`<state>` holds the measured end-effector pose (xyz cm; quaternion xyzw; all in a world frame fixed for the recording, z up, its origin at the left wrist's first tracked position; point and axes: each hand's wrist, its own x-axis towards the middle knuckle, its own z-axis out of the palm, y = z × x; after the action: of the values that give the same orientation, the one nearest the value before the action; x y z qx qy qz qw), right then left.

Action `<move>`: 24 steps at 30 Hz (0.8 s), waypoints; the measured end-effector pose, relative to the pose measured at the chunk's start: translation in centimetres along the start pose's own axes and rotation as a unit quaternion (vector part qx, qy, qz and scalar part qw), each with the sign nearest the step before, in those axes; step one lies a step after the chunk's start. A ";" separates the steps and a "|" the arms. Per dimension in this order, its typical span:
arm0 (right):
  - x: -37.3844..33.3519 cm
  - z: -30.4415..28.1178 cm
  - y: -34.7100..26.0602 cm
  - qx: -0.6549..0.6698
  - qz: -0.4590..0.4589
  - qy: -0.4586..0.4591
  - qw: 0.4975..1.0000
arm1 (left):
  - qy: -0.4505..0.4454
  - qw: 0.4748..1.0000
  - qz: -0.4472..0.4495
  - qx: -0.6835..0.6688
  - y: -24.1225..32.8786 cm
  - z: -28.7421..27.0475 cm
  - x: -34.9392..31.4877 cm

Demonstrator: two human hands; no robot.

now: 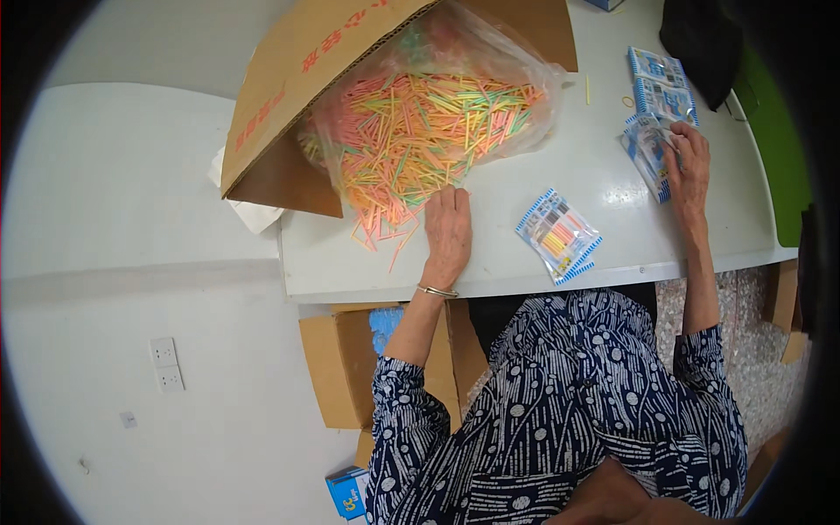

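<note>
A big heap of thin pastel sticks [429,122], pink, yellow, orange and green, spills from a clear plastic bag [547,101] inside a tipped cardboard box [302,92]. At the heap's near edge is my left hand [448,234], its fingers curled down and closed; what lies between them is hidden. My right hand [689,171] pinches a clear-and-blue plastic packet [646,149] at the right of the table, thumb and fingers on its edge. Between my hands lies another packet [558,234], with coloured sticks showing inside and a further packet edge under it.
More blue packets [663,83] lie beyond my right hand on the white table [507,267]. Near them are a rubber band [627,101], a loose stick [588,89] and a black cloth-like thing [700,48]. Below the table edge stands an open carton [337,367] with something blue inside.
</note>
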<state>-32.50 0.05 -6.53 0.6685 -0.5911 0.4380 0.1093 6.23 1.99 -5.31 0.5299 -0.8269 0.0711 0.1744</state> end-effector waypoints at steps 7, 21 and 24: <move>0.9 -2.0 -3.1 0.045 0.015 -0.012 0.999 | 0.116 0.975 -0.189 -0.033 -6.4 -3.9 -2.7; 0.7 0.3 -12.7 0.384 0.182 -0.167 0.890 | 0.122 0.957 -0.240 -0.107 -7.2 1.0 -4.8; 0.2 1.4 -13.9 0.499 0.277 -0.252 0.781 | 0.109 0.963 -0.230 -0.088 -5.2 1.8 -4.3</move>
<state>-19.52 2.78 -2.04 0.5235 -0.4561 0.4991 -0.5185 12.19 2.87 -8.85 0.6773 -0.6616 0.0132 0.3217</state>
